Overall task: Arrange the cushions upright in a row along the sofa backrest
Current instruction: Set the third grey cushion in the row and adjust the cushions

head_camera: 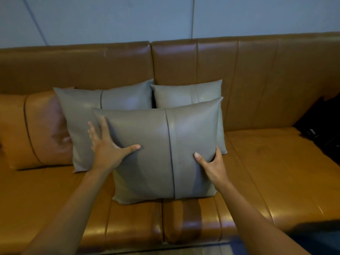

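Three grey leather cushions stand on the brown leather sofa. The front cushion (165,150) leans upright in the middle of the seat. My right hand (211,166) grips its lower right edge, thumb on the face and fingers behind. My left hand (108,144) lies flat with spread fingers on its left edge, partly over the left rear cushion (82,111). The right rear cushion (187,94) leans against the backrest (257,80), half hidden by the front cushion. A brown cushion (33,129) stands at the far left.
The sofa seat (276,172) stretches open to the right of the cushions. A black object (322,126) lies on the seat at the far right. A pale blue wall (165,17) rises behind the backrest.
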Available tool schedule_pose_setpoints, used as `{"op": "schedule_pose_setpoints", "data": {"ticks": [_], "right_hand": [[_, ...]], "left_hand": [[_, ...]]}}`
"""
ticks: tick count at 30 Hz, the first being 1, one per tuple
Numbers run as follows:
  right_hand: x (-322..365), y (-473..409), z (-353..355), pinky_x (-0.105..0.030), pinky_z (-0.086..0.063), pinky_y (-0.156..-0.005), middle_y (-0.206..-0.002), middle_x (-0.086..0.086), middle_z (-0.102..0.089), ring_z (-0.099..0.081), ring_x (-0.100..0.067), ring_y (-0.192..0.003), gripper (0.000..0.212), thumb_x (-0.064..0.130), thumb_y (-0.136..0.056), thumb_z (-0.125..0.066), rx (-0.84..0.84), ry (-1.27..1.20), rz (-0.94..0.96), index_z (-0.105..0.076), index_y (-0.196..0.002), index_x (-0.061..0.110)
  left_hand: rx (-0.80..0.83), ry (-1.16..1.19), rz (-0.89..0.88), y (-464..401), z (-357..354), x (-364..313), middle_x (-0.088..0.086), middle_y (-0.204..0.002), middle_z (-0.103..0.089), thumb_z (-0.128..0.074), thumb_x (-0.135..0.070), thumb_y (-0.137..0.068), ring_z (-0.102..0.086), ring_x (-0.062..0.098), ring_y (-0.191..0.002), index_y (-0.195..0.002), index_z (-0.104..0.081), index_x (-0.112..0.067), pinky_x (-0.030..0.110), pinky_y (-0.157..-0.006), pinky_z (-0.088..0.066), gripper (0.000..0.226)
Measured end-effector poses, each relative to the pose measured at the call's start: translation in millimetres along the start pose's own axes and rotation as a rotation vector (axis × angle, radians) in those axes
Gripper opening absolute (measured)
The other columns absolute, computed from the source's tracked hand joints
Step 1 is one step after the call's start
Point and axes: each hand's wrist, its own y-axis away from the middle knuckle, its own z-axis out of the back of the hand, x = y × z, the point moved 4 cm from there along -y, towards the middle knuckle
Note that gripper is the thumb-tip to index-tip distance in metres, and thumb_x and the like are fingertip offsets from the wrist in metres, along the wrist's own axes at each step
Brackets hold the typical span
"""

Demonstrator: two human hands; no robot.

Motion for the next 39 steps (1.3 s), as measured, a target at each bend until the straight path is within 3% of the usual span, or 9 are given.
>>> {"op": "schedule_pose_setpoints", "data": {"ticks": [5, 9, 12, 17, 21, 27, 31, 35, 39], "right_hand": [[0, -5, -2, -0.015, -0.046, -0.086, -0.124, 0.021, -0.059, -0.055, 0.007, -0.11, 0.081, 0.053, -0.07, -0.083, -0.007, 0.01, -0.004, -0.045, -0.139, 0.034], [0, -10, 2, -0.013, -0.047, -0.084, -0.123, 0.02, -0.061, -0.057, 0.006, -0.111, 0.075, 0.052, -0.07, -0.082, -0.017, -0.011, 0.001, -0.049, -0.134, 0.033], [0, -23, 24, -0.025, -0.052, -0.092, -0.123, 0.014, -0.068, -0.064, -0.003, -0.113, 0.071, 0.054, -0.071, -0.084, -0.066, -0.031, 0.014, -0.057, -0.131, 0.027], [20, -64, 131, -0.031, -0.053, -0.096, -0.125, 0.005, -0.068, -0.065, -0.002, -0.111, 0.065, 0.049, -0.078, -0.08, -0.259, 0.016, 0.098, -0.058, -0.131, 0.019], [37, -100, 244, -0.039, -0.053, -0.1, -0.128, 0.001, -0.068, -0.065, -0.011, -0.117, 0.069, 0.063, -0.081, -0.074, -0.471, 0.173, 0.177, -0.058, -0.132, 0.018], [37, -141, 361, -0.048, -0.048, -0.106, -0.13, 0.006, -0.066, -0.061, -0.016, -0.121, 0.07, 0.074, -0.081, -0.064, -0.601, 0.301, 0.142, -0.058, -0.134, 0.029], [27, -176, 393, -0.041, -0.048, -0.104, -0.131, 0.006, -0.063, -0.059, -0.016, -0.12, 0.066, 0.064, -0.086, -0.067, -0.566, 0.26, 0.116, -0.055, -0.138, 0.026], [27, -217, 398, -0.015, -0.045, -0.077, -0.128, 0.003, -0.059, -0.058, -0.012, -0.11, 0.061, 0.049, -0.093, -0.067, -0.512, 0.208, 0.1, -0.051, -0.142, 0.017], [15, -252, 393, -0.018, -0.043, -0.082, -0.129, 0.005, -0.056, -0.053, -0.012, -0.114, 0.069, 0.054, -0.089, -0.069, -0.504, 0.212, 0.08, -0.048, -0.145, 0.02]], "left_hand": [[0.161, 0.457, 0.183, 25, -31, 44, -0.005, -0.156, -0.034, -0.082, -0.084, -0.027, -0.036, 0.02, -0.141, -0.156, -0.017, -0.026, 0.046, -0.114, -0.036, 0.156], [0.174, 0.514, 0.132, 28, -42, 36, -0.002, -0.152, -0.04, -0.091, -0.067, -0.036, -0.042, 0.013, -0.128, -0.155, -0.022, -0.023, 0.04, -0.107, -0.041, 0.144], [0.15, 0.522, 0.086, 20, -50, 7, -0.002, -0.149, -0.045, -0.097, -0.05, -0.046, -0.046, 0.017, -0.129, -0.153, -0.025, -0.024, 0.046, -0.109, -0.042, 0.131], [0.157, 0.578, -0.054, 20, -115, -87, -0.015, -0.146, -0.046, -0.092, -0.062, -0.038, -0.047, 0.007, -0.129, -0.152, -0.025, -0.033, 0.034, -0.105, -0.041, 0.135], [0.234, 0.652, -0.077, 29, -202, -164, -0.01, -0.145, -0.051, -0.095, -0.054, -0.038, -0.052, 0.008, -0.129, -0.15, -0.029, -0.027, 0.041, -0.11, -0.044, 0.133], [0.426, 0.7, -0.141, 36, -316, -255, -0.014, -0.158, -0.035, -0.096, -0.044, -0.051, -0.036, 0.012, -0.144, -0.158, -0.014, -0.035, 0.047, -0.118, -0.035, 0.135], [0.444, 0.703, -0.122, 25, -358, -276, -0.016, -0.158, -0.034, -0.094, -0.054, -0.046, -0.035, 0.012, -0.145, -0.157, -0.012, -0.041, 0.048, -0.117, -0.036, 0.139], [0.433, 0.654, -0.128, 6, -379, -279, -0.016, -0.16, -0.03, -0.096, -0.04, -0.055, -0.03, 0.011, -0.146, -0.159, -0.008, -0.039, 0.046, -0.119, -0.033, 0.136], [0.457, 0.589, -0.183, -17, -392, -279, -0.017, -0.164, -0.019, -0.095, -0.023, -0.064, -0.022, 0.01, -0.15, -0.158, 0.002, -0.042, 0.045, -0.121, -0.029, 0.136]]}}
